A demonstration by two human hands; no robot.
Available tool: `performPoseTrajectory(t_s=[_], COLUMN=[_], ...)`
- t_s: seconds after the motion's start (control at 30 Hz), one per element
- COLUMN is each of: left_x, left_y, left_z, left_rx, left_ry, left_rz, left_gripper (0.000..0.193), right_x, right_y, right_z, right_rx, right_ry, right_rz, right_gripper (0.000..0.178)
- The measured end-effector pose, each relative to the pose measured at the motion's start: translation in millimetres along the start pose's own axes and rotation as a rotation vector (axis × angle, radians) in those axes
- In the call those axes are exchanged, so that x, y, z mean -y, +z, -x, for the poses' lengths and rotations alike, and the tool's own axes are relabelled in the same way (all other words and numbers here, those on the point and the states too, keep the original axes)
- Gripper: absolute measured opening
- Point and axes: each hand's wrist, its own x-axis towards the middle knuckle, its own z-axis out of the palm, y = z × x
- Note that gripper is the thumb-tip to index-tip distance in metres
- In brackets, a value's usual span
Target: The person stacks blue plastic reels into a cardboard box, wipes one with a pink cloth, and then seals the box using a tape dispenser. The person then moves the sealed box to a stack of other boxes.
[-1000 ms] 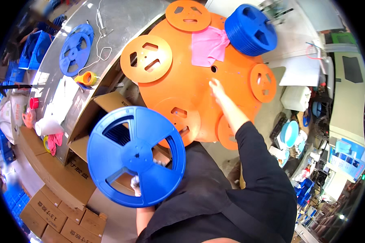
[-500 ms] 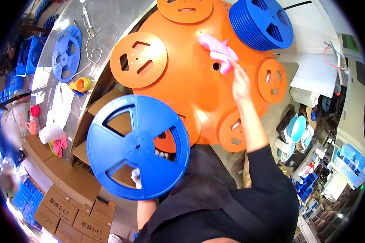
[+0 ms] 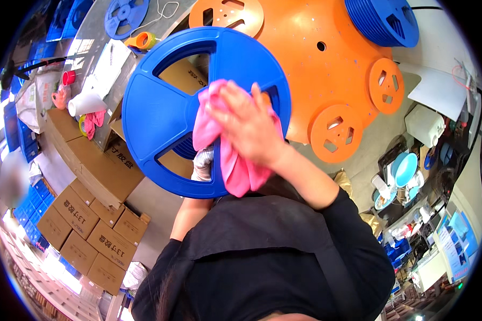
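A large blue plastic reel [image 3: 160, 115] with wide cut-outs is held up in front of my body. My left hand [image 3: 202, 165], in a pale glove, shows through the lower cut-out and grips the reel from behind; most of its fingers are hidden. A pink cloth [image 3: 238, 168] lies bunched over the reel's hub and right side. Bare, my right hand [image 3: 249, 125] presses the cloth down against the reel, its fingers bent over the fabric. Behind the reel is the big orange round table [image 3: 326, 75].
Orange discs [image 3: 336, 134] stand around the table's rim. A stack of blue reels [image 3: 383, 21] sits at its far right. At the left is a grey bench with another blue reel [image 3: 126, 17] and a white roll [image 3: 87, 104]. Cardboard boxes [image 3: 72, 214] are piled below.
My right hand has brought the pink cloth from the orange table back onto the reel. The reel has risen and shifted right, and my view has turned with my body.
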Motion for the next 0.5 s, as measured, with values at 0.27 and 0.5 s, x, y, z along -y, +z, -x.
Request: performPoseTrajectory(t_s=[0.27, 0.5], left_x=[-10.7, -21.3], left_y=[-2.9, -15.7], left_z=[54.6, 82.1], left_rx=[0.151, 0.201], left_ry=[-0.027, -0.016], left_rz=[0.205, 0.248], left_gripper=[0.081, 0.080], right_x=[72.2, 108.2], right_y=[21.2, 34.0], right_z=[4.5, 13.1], right_rx=[-0.028, 0.012], right_ry=[0.012, -0.102], right_rz=[-0.110, -0.157], right_gripper=[0.031, 0.029])
